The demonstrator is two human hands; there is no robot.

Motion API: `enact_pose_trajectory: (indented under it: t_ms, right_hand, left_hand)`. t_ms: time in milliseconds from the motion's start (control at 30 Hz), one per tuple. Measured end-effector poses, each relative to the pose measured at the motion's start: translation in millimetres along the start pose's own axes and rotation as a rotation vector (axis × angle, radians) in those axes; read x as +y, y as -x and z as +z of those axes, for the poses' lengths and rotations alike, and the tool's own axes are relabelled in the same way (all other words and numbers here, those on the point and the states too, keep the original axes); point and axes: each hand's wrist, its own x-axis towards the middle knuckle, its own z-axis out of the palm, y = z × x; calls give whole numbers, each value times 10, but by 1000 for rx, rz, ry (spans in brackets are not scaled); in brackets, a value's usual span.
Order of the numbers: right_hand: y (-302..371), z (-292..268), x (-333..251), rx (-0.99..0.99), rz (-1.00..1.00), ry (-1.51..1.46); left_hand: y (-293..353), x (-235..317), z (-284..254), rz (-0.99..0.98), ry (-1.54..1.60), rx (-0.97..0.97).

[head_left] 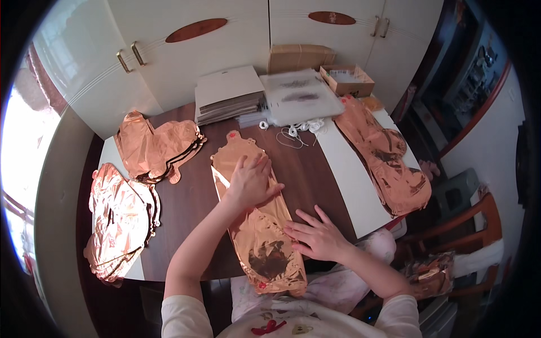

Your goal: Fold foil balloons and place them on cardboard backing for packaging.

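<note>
**Operator:** Two hands in view from my head camera, both pressed flat on one rose-gold foil balloon (pixel 260 236). It lies deflated and lengthwise on the dark wooden table (pixel 191 208), its narrow neck toward the cabinets and its wide end overhanging the near edge at the lap.

**Supervisor:** Report hand state.

**Operator:** I read the left hand (pixel 251 181) as open, palm down, fingers spread, resting on the upper half of the balloon. The right hand (pixel 315 236) is also open, fingers extended, its fingertips on the balloon's right edge at the lower half. Neither hand grips anything.

**Supervisor:** Surrounding items?

**Operator:** I see a stack of the same foil shapes (pixel 155 149) at the left rear, and a second stack (pixel 118 219) at the left front, hanging over the table edge. A third pile (pixel 389 160) lies on the white board (pixel 352 180) to the right. At the rear: a stack of flat white cards (pixel 228 93), a clear plastic bag (pixel 298 96), an open cardboard box (pixel 346 80), and loose white cord (pixel 296 130). White cabinet doors (pixel 186 56) stand behind the table. A wooden chair (pixel 462 225) stands to the right.
</note>
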Motion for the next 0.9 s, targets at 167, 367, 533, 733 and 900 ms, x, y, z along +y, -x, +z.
enact_pose_trajectory:
  t_ms: [167, 367, 533, 733, 900]
  right_hand:
    - [-17, 27, -6, 13, -15, -9]
    - [0, 48, 13, -18, 7, -28]
    - [5, 29, 38, -64, -7, -6]
    - [-235, 13, 124, 1, 69, -290]
    - [-879, 100, 252, 58, -32, -183]
  left_hand:
    - [-128, -216, 81, -43, 12, 14]
    - [259, -333, 76, -114, 36, -21]
    - [874, -404, -113, -218, 71, -62]
    - [1088, -509, -128, -258, 124, -70]
    - [1059, -524, -71, -267, 120, -85]
